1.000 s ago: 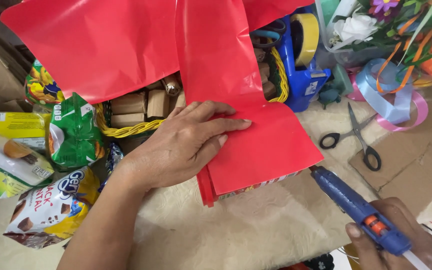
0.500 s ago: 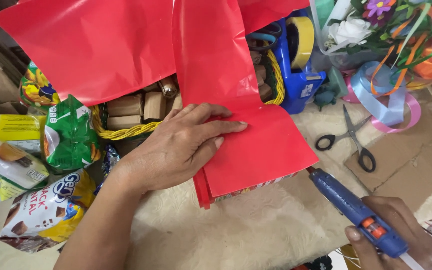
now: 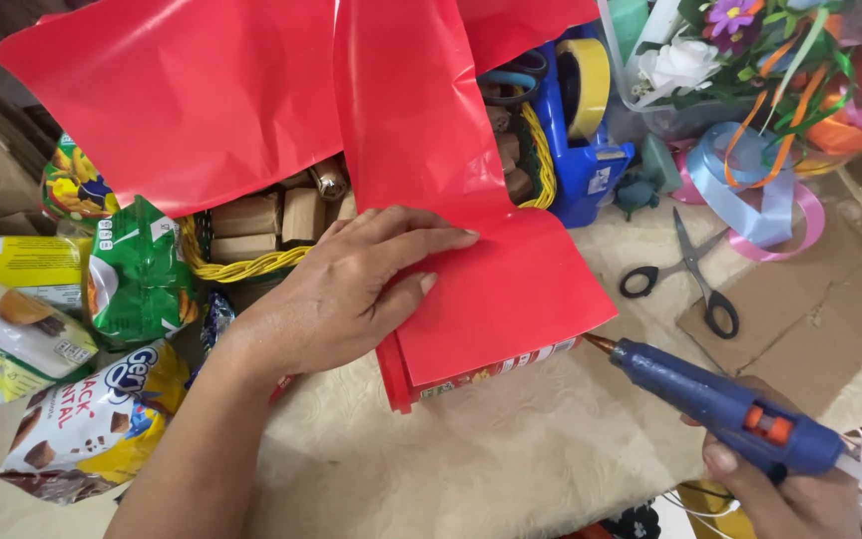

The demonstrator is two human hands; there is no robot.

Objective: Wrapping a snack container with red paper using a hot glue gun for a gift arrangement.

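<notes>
Where red paper (image 3: 491,289) drapes, the box (image 3: 481,371) beneath shows only an edge.

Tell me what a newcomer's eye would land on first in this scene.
The big glossy red wrapping paper fills the top and middle, draped over a yellow woven basket, with the left hand pressing a folded flap flat. At lower right, the right hand holds a blue glue gun with an orange trigger, its nozzle close to the paper's edge. Black-handled scissors lie on the cream tablecloth beside them.
</notes>
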